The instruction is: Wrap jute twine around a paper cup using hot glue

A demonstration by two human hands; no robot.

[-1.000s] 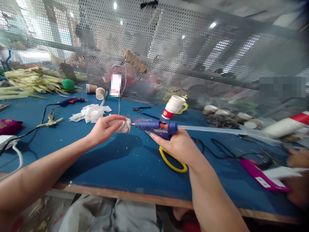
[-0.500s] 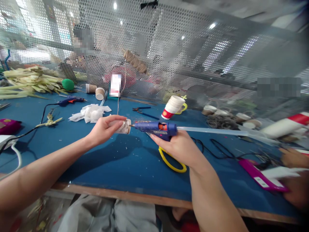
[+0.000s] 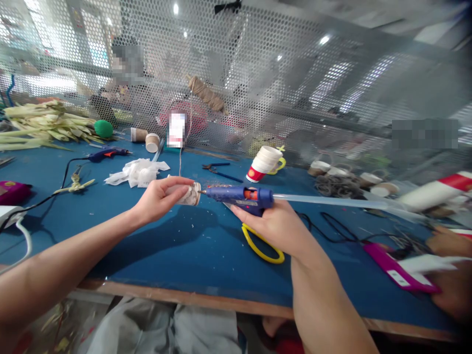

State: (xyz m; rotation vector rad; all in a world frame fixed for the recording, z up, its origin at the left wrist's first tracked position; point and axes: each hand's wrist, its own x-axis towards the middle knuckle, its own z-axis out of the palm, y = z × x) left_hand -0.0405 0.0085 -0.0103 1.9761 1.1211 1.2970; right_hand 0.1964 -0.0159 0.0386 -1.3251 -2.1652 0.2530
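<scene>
My left hand is closed around a small whitish paper cup lying sideways, its brown-edged end facing right. In my right hand is a blue hot glue gun, with a long clear glue stick out of its back. The nozzle is at the cup's right end; whether it touches cannot be made out. A thin twine runs down behind my left hand from a twine roll. Below the gun lie scissors with a yellow handle, partly hidden.
Stacked cups, pliers and crumpled white material lie behind my hands on the blue table. A second glue gun and pale husks are left. At right are a purple box and another person's hand.
My right hand and the glue gun have shifted very slightly to the right. The cup and my left hand stay almost where they were.
</scene>
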